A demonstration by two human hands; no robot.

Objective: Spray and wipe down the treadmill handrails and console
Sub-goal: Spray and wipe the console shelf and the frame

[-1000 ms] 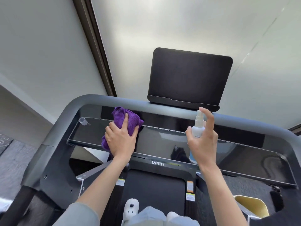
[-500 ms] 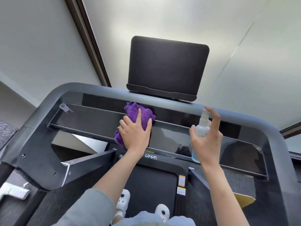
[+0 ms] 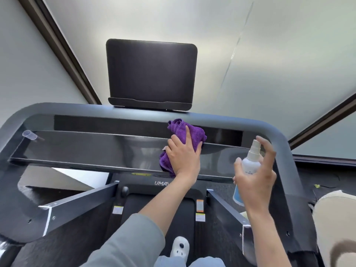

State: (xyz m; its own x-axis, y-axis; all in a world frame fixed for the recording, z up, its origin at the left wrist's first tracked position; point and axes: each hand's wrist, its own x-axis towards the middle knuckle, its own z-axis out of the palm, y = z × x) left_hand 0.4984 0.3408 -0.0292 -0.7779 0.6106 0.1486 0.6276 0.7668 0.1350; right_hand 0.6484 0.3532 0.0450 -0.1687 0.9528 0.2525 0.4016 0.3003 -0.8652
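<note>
A purple cloth [image 3: 194, 132] lies bunched on the treadmill's glossy black console panel [image 3: 86, 149], right of its middle. My left hand [image 3: 183, 156] presses flat on the cloth with its fingers spread over it. My right hand [image 3: 256, 176] grips a small white spray bottle [image 3: 250, 163] upright near the panel's right end, its index finger raised beside the nozzle. The grey handrail bar [image 3: 96, 108] curves round the console's far side and down on the right [image 3: 283, 151]. A dark tablet holder [image 3: 151, 74] stands on the bar's middle.
A small clear plastic cap [image 3: 29, 135] rests at the console's left end. Black side struts [image 3: 81, 201] slope down on both sides of the belt [image 3: 159, 203]. A beige object [image 3: 335, 218] sits at the lower right. White shoes [image 3: 180, 247] stand on the belt.
My left hand has slid the purple cloth rightwards along the console, from left of the tablet holder to right of the middle. My right hand keeps the bottle near the right end.
</note>
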